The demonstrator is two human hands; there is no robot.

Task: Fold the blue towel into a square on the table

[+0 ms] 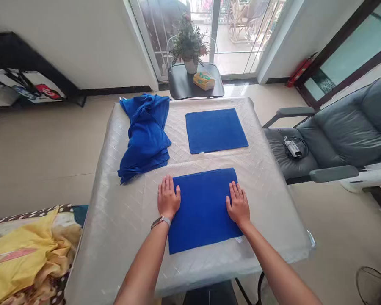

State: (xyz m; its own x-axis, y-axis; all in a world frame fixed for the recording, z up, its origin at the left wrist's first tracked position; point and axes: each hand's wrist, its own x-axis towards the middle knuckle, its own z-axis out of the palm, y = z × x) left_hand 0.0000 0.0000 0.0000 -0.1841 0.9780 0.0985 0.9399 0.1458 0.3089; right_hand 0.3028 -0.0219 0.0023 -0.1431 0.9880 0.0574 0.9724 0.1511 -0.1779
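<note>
A blue towel [206,212], folded into a flat rectangle, lies in front of me on the covered table [123,237]. Against its left edge rests my left hand [169,198], flat with the fingers together and the thumb out. My right hand [238,204] presses flat on the towel's right edge, fingers stretched forward. Neither hand grips anything. Farther back lies a second folded blue towel [217,130], smooth and flat with a small white tag at its near edge. To the left, several crumpled blue towels [146,135] are heaped together.
Beyond the table's far edge stands a dark chair [176,84] bearing a potted plant [190,46] and a yellow tissue pack [204,80]. A grey recliner [339,127] is close on the right. Yellow cloth [25,254] lies at lower left. A fire extinguisher [301,70] stands by the wall.
</note>
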